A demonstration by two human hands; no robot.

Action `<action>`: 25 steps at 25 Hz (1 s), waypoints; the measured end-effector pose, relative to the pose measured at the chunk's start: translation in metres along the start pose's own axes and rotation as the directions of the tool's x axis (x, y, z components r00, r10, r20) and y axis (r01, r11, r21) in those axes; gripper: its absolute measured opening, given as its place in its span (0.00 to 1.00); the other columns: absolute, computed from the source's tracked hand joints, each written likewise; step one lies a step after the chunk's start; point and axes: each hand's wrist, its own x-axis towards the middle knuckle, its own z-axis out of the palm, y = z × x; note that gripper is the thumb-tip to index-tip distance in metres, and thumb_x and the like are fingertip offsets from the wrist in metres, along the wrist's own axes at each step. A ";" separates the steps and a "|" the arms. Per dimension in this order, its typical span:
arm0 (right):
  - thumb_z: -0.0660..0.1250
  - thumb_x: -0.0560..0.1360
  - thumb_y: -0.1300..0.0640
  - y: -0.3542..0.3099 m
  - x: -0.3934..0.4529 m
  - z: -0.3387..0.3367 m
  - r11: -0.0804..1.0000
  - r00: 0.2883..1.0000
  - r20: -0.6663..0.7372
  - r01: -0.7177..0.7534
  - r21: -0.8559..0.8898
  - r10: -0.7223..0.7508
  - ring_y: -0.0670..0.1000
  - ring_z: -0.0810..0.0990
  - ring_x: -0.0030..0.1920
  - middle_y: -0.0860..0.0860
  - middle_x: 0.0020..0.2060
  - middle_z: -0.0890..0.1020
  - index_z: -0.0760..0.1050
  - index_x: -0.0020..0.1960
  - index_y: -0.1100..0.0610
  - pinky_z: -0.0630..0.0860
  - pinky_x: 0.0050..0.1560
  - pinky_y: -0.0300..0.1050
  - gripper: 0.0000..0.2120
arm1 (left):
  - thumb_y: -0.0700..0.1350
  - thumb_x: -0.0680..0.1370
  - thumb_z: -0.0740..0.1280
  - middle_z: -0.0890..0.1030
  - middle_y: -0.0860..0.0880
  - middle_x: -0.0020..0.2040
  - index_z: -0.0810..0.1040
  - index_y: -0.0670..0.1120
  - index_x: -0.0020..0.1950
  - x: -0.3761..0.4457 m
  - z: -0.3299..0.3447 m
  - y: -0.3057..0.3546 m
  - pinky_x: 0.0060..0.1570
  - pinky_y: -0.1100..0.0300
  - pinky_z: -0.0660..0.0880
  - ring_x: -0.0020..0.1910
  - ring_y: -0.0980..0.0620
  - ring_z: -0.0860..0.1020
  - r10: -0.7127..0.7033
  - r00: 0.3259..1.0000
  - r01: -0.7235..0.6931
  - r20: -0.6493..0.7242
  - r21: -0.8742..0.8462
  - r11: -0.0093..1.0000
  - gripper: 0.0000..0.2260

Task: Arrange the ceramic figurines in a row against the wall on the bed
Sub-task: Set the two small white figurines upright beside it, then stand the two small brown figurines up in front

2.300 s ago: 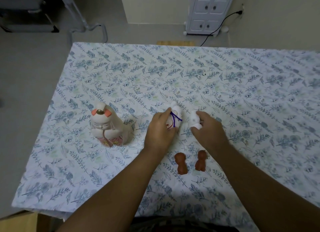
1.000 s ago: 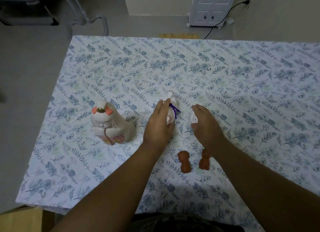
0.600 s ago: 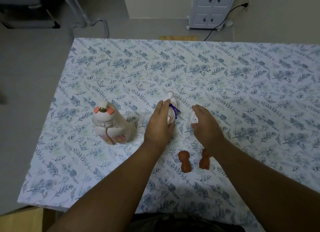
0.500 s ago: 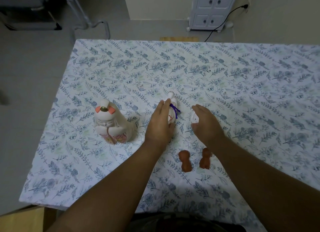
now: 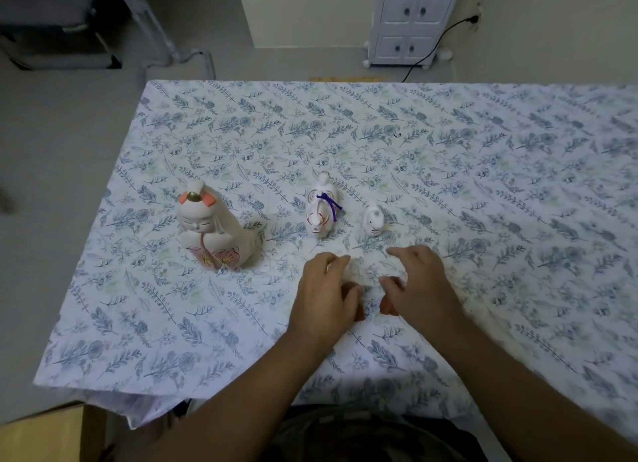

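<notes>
A large white doll figurine (image 5: 214,233) with orange hair pieces stands on the floral bedsheet (image 5: 483,171) at the left. To its right stand a white figurine with a purple cord (image 5: 321,213) and a small white figurine (image 5: 374,222), both free of my hands. Nearer to me, my left hand (image 5: 322,297) lies over one small brown figurine (image 5: 359,316), and my right hand (image 5: 419,285) lies over another brown figurine (image 5: 388,308). Both brown figurines are mostly hidden. On each hand the thumb and index finger are spread apart.
The bed's left edge (image 5: 86,271) drops to a grey floor. Beyond the far edge stand a small white cabinet (image 5: 411,19) with a black cable (image 5: 438,43), and a metal frame leg (image 5: 165,43). A cardboard box corner (image 5: 41,434) shows at bottom left.
Both hands let go of the two white figurines, which now stand upright, and drew back toward me onto the two brown figurines.
</notes>
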 end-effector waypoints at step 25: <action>0.78 0.68 0.65 -0.010 -0.005 0.006 0.971 0.986 0.161 -0.003 0.240 -0.037 0.50 0.79 0.43 0.52 0.44 0.80 0.78 0.45 0.49 0.77 0.41 0.39 0.16 | 0.45 0.70 0.78 0.77 0.50 0.47 0.80 0.46 0.51 0.009 -0.004 -0.001 0.44 0.54 0.76 0.46 0.50 0.77 -0.101 0.991 0.109 0.093 -0.088 0.990 0.13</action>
